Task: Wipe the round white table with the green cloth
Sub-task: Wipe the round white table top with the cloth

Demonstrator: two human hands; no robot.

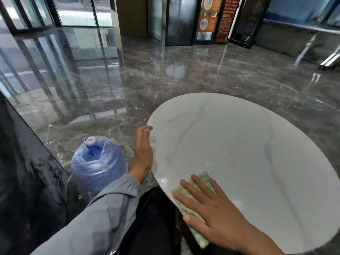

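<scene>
The table (248,153) is the landmark. On its near-left rim lies the cloth (200,181), under the right hand (211,212). The left hand (142,153) is at its left edge. Left of the table, on the floor (202,74), stands a water bottle (97,162).

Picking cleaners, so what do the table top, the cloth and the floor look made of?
Table: white marble or marble-look slab, grey veins, soft sheen. Cloth: green fuzzy fabric, probably microfibre. Floor: dark veined stone tile, polished, mirroring the windows.

Glossy marbled white table (239,144), nubby green cloth (185,207), polished dark marble floor (202,74)
</scene>
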